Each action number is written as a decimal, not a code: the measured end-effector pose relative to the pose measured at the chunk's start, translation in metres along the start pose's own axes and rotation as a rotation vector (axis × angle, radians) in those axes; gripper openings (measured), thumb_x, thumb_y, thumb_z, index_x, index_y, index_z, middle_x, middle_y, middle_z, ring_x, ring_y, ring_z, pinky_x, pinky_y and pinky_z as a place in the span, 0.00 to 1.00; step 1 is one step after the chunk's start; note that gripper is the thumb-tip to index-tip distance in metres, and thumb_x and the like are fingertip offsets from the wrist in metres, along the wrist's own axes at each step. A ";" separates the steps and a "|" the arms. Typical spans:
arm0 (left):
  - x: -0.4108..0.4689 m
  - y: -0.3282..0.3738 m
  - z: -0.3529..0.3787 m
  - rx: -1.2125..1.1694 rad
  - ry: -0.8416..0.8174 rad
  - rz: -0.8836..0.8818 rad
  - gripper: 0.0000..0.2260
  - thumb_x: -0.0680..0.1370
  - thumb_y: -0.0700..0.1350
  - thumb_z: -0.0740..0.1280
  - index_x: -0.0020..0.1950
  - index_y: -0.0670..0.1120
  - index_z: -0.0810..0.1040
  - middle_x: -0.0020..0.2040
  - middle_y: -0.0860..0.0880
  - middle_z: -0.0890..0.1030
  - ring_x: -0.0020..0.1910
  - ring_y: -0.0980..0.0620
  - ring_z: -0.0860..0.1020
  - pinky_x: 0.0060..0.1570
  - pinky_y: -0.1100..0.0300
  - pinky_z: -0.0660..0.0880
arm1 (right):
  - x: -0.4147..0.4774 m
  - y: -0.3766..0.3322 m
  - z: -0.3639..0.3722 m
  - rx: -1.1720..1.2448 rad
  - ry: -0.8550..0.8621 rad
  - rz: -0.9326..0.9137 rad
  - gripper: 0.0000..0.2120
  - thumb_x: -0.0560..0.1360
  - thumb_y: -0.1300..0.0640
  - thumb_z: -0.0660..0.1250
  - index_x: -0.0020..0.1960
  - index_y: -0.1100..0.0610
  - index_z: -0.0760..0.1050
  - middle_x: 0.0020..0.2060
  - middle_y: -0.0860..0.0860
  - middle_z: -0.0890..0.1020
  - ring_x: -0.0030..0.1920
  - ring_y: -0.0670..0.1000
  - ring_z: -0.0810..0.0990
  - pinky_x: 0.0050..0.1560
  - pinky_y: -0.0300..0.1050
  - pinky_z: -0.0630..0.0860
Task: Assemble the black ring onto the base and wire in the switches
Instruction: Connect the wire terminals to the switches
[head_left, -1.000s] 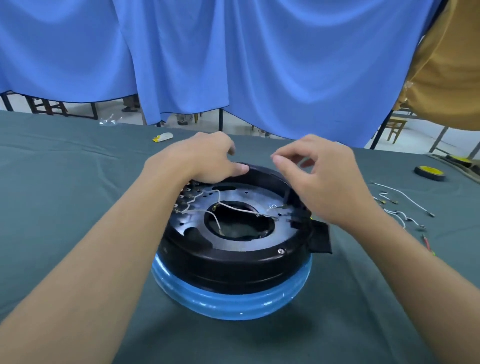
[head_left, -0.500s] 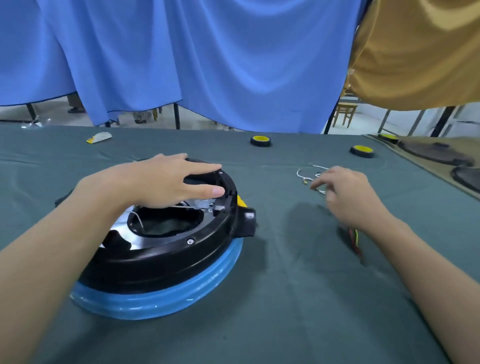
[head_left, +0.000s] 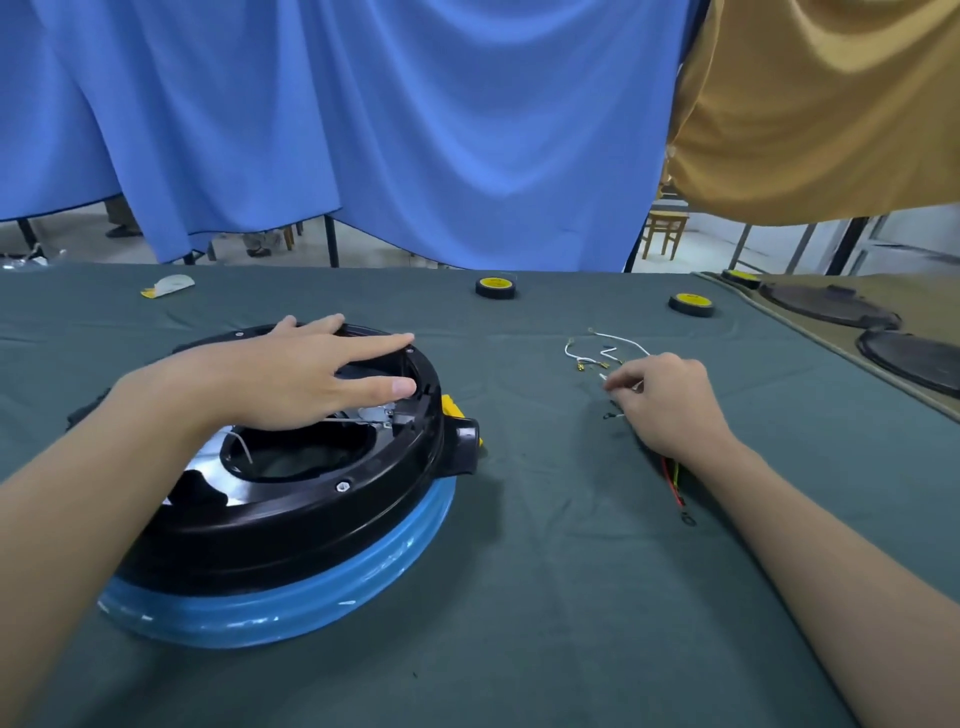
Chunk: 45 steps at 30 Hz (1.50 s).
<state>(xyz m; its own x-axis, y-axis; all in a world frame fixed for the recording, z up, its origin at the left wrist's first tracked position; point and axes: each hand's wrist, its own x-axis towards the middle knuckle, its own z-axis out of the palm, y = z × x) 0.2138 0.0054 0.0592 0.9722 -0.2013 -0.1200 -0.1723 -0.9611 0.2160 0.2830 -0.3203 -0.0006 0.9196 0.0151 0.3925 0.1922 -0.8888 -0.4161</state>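
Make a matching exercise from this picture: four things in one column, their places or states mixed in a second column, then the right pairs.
1 left hand
2 right hand
3 black ring
4 red wire

A sits on the blue base
B lies on the cloth, partly hidden
C rests open on the ring's rim
D pinches at the white wires

Pairs: 1-C, 2-D, 3-A, 4-B
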 end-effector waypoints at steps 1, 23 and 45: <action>0.000 0.001 0.000 -0.006 0.003 0.011 0.27 0.63 0.78 0.47 0.63 0.83 0.51 0.81 0.50 0.53 0.79 0.53 0.39 0.77 0.48 0.39 | 0.000 -0.002 0.000 0.037 0.030 -0.013 0.10 0.74 0.63 0.66 0.45 0.54 0.85 0.35 0.48 0.81 0.43 0.53 0.79 0.46 0.40 0.72; -0.001 0.006 -0.005 -0.021 0.243 0.139 0.18 0.78 0.61 0.62 0.66 0.57 0.76 0.54 0.64 0.77 0.54 0.56 0.74 0.60 0.57 0.68 | -0.039 -0.080 -0.008 0.839 -0.165 -0.177 0.07 0.72 0.69 0.71 0.40 0.59 0.80 0.36 0.55 0.84 0.31 0.48 0.80 0.36 0.41 0.77; -0.009 0.019 -0.012 -0.597 0.259 0.262 0.17 0.71 0.64 0.64 0.53 0.58 0.84 0.49 0.61 0.85 0.51 0.63 0.82 0.56 0.64 0.76 | -0.049 -0.091 0.007 0.279 0.495 -0.948 0.07 0.73 0.71 0.68 0.45 0.64 0.83 0.44 0.51 0.85 0.37 0.56 0.76 0.41 0.42 0.75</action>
<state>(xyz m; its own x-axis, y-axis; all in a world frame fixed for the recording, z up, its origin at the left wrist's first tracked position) 0.2037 -0.0089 0.0755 0.9297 -0.2897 0.2273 -0.3618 -0.6038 0.7103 0.2225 -0.2373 0.0125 0.1313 0.3953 0.9091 0.8744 -0.4782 0.0817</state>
